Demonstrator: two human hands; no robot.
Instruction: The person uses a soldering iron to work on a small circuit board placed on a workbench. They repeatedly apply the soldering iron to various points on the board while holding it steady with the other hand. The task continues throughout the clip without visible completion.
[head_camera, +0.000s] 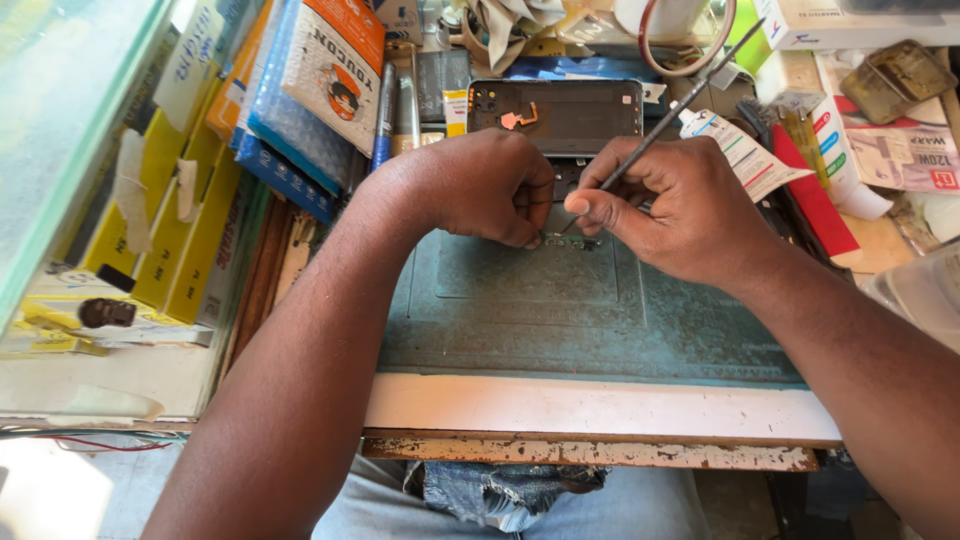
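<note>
While left hand (480, 185) pins small board (572, 241) near mat's (520, 310) far edge, fingers closed on it, we see right hand (680, 210) clamped pen-style on thin tool (680, 105), tip angled down at board for control. Phone shell (555, 115) lies beyond the mat's far edge, out of way.

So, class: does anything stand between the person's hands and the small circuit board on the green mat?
Nothing visible does. The left hand pins the small circuit board with its fingertips, and the right hand brings a thin metal tool down to it. The opened phone lies behind, clear of both.
</note>
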